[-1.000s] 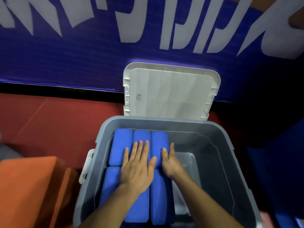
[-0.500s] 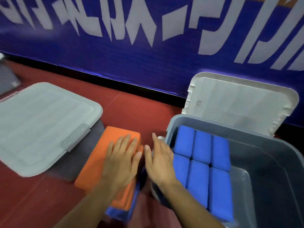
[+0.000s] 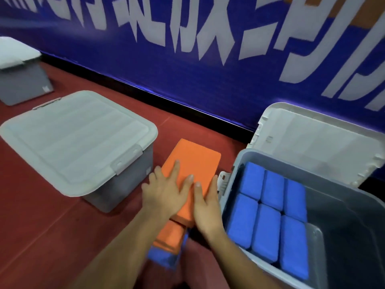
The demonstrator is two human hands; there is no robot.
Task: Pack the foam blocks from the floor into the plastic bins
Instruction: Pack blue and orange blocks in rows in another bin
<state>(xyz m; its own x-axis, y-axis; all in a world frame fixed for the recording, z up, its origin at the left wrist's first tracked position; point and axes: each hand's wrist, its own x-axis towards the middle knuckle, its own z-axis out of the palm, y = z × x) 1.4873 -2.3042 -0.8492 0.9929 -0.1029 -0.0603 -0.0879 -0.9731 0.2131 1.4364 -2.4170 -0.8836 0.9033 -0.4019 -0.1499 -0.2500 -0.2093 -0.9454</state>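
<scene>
Far to the left of the open bin [image 3: 343,215] stands a small closed bin [image 3: 23,80], and nearer to it a bigger closed bin [image 3: 77,140]. Just left of the open bin, an orange foam block [image 3: 198,161] lies on a second orange block [image 3: 168,236]. My left hand [image 3: 164,197] rests flat on its top, fingers straight and spread. My right hand [image 3: 208,211] touches its right side with straight fingers and grips nothing. Inside the open bin, six blue foam blocks [image 3: 268,224] lie in two rows along its left wall. Behind it leans its white lid [image 3: 316,147].

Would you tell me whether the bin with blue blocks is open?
Open: the grey bin has its white lid leaning behind it, blue foam blocks exposed.
</scene>
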